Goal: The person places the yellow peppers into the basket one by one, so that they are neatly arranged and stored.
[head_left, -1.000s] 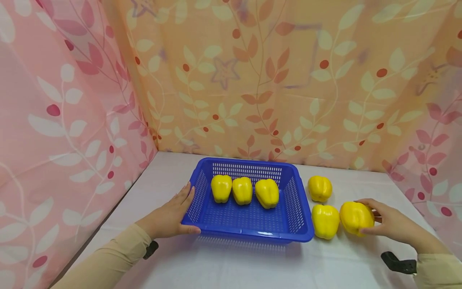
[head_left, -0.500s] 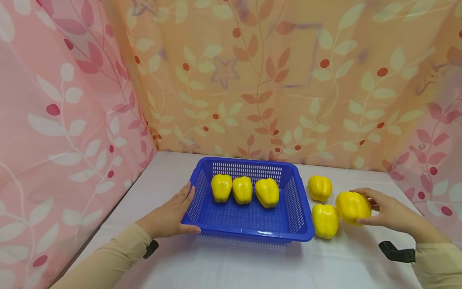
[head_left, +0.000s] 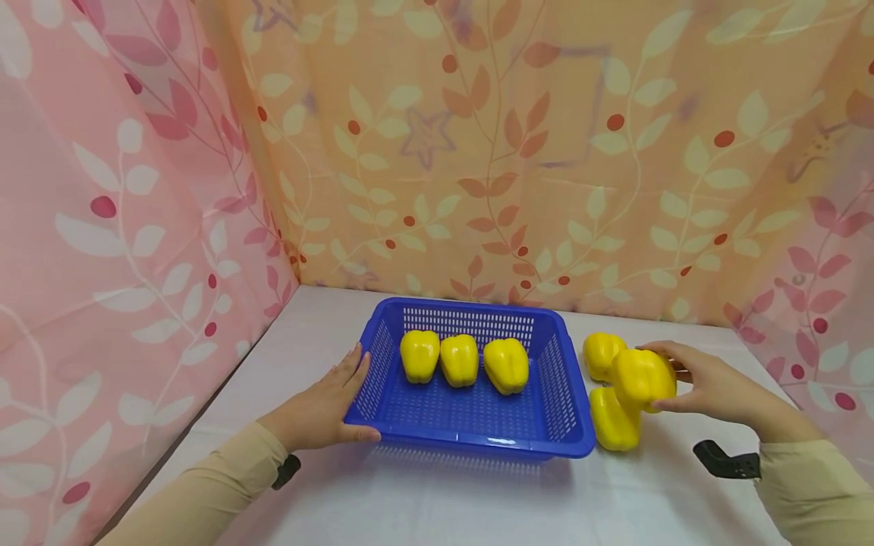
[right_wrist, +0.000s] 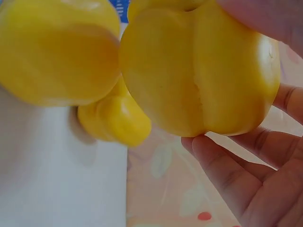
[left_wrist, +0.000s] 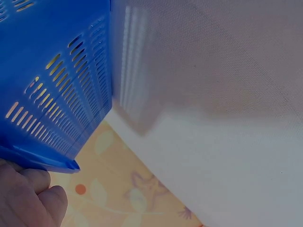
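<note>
In the head view my right hand (head_left: 710,388) holds a yellow bell pepper (head_left: 644,378) between thumb and fingers. It overlaps two other bell peppers standing right of the basket: one behind (head_left: 602,353) and one in front (head_left: 614,425). The right wrist view shows the held bell pepper (right_wrist: 199,71) close up, with fingers on its side. My left hand (head_left: 325,403) rests against the left side of a blue plastic basket (head_left: 471,437), fingers extended along the rim and thumb at the front corner. Inside the basket, three yellow bell peppers (head_left: 459,361) sit in a row.
A white-covered table (head_left: 478,500) bears the basket and bell peppers. Behind it hangs an orange leaf-patterned curtain (head_left: 437,205); a pink patterned curtain (head_left: 136,227) flanks the left side. A black strap (head_left: 727,461) shows at the right wrist.
My right hand has raised its bell pepper and carried it leftward, over the two beside the basket. The left hand and the basket stay in place.
</note>
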Motion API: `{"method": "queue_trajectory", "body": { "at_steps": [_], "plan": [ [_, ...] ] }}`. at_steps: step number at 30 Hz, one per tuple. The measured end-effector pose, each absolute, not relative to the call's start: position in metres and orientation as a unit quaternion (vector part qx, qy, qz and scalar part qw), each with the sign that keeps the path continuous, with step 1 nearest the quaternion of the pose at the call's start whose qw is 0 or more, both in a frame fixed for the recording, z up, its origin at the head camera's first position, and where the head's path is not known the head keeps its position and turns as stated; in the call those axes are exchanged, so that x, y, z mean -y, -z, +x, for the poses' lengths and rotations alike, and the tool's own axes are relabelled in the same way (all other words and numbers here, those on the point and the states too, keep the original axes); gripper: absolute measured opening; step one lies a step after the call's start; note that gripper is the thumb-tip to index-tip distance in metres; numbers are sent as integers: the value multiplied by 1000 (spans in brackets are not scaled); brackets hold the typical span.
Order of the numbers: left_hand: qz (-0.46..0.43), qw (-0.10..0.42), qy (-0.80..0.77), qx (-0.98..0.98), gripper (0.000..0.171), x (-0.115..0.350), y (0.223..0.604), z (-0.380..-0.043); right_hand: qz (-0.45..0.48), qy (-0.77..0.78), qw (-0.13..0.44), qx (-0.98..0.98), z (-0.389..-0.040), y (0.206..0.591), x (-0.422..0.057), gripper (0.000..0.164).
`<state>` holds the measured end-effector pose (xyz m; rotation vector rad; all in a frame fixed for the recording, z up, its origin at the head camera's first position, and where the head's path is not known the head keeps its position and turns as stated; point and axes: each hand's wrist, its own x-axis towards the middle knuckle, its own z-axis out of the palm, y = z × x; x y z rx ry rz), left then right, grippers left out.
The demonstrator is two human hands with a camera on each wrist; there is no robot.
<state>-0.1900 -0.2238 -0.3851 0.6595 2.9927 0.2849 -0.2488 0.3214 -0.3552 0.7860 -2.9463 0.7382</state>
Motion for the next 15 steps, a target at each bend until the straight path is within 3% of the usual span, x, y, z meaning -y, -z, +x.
{"method": "queue_trajectory", "body": {
  "at_steps": [15],
  "plan": [
    [207, 38, -91, -973, 116, 223, 383, -189, 287, -266, -18, 920, -262, 338, -275, 77]
  ]
}}
